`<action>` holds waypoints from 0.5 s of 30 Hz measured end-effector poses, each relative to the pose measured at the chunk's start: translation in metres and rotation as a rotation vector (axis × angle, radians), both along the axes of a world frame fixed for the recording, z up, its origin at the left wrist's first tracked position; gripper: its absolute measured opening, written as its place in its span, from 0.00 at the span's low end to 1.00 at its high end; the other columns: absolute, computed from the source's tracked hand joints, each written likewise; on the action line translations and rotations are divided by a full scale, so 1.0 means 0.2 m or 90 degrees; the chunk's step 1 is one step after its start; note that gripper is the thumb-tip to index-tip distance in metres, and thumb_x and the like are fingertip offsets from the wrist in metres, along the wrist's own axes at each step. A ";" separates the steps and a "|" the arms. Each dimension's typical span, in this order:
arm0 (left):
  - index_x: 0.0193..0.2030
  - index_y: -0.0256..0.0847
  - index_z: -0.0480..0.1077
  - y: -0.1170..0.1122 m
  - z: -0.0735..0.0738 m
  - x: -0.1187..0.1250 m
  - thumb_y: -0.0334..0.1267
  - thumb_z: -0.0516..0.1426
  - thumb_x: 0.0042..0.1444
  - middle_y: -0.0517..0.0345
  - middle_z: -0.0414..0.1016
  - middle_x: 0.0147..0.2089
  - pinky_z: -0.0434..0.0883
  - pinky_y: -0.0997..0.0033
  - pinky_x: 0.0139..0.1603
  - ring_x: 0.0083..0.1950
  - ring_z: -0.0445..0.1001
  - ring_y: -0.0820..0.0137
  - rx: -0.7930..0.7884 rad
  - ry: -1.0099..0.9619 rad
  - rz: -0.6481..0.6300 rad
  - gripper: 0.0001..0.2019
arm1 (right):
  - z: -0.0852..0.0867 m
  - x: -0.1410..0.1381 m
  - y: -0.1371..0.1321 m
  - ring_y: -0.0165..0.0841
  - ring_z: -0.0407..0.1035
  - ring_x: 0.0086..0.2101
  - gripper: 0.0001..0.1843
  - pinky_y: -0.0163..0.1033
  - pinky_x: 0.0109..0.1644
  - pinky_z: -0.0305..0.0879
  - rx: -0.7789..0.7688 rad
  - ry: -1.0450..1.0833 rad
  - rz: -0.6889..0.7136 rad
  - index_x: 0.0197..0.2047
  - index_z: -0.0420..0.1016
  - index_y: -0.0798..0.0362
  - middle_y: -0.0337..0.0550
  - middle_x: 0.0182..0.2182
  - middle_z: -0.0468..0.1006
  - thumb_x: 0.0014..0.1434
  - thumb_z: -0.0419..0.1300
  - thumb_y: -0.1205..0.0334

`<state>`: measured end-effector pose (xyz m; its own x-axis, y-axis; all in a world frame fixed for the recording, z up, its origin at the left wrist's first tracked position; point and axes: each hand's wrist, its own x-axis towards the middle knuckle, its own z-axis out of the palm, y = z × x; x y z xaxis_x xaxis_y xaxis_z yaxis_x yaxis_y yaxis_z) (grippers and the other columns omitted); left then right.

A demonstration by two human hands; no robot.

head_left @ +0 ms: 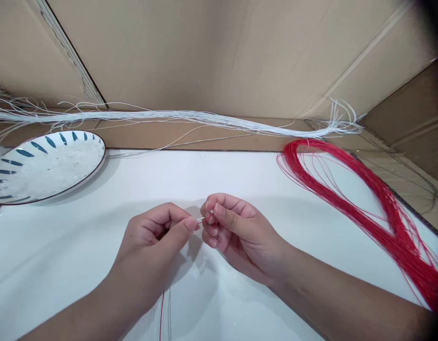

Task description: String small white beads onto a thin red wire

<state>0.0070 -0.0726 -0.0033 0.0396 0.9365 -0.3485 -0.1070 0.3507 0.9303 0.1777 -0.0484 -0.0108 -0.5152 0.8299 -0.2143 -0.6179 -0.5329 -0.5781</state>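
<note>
My left hand [160, 237] pinches a white cord and a red cord between thumb and forefinger, low over the white board. Their lengths hang down behind my left wrist, where the red cord [162, 312] and the white cord [169, 310] run side by side to the bottom edge. Just to the right, my right hand [236, 225] is closed with thumb against forefinger on the short red end. Between the two sets of fingertips a small bit of white and red shows. Whether the cords are knotted there is too small to make out.
A bundle of red cords [346, 203] lies looped at the right. Along the back stretches a long bundle of white cords [204, 117], before a cardboard wall [204, 52]. An oval plate [62, 166] with blue strokes, holding white or clear bits, stands on the left of the white board [204, 175].
</note>
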 end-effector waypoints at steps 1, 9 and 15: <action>0.25 0.41 0.74 0.00 0.00 0.00 0.44 0.65 0.54 0.68 0.59 0.17 0.56 0.82 0.21 0.21 0.55 0.79 0.001 -0.001 -0.004 0.12 | 0.00 0.00 0.00 0.23 0.65 0.27 0.07 0.28 0.33 0.67 0.003 0.001 0.002 0.35 0.79 0.56 0.36 0.26 0.72 0.58 0.70 0.62; 0.25 0.42 0.74 0.00 0.00 0.00 0.41 0.64 0.57 0.69 0.59 0.17 0.57 0.84 0.21 0.21 0.56 0.80 0.020 -0.020 -0.009 0.11 | -0.01 0.00 0.00 0.22 0.68 0.27 0.05 0.28 0.34 0.71 0.035 0.025 0.006 0.36 0.79 0.58 0.38 0.27 0.75 0.63 0.66 0.65; 0.25 0.43 0.74 0.01 0.00 0.01 0.41 0.63 0.57 0.70 0.57 0.17 0.57 0.86 0.21 0.20 0.55 0.81 0.024 -0.039 -0.019 0.11 | -0.01 0.00 0.00 0.22 0.68 0.27 0.05 0.27 0.34 0.71 0.052 0.011 0.002 0.35 0.79 0.57 0.36 0.26 0.73 0.62 0.67 0.65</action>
<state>0.0081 -0.0711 -0.0030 0.0877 0.9468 -0.3098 -0.1547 0.3201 0.9347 0.1776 -0.0485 -0.0128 -0.5210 0.8426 -0.1366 -0.6264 -0.4861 -0.6094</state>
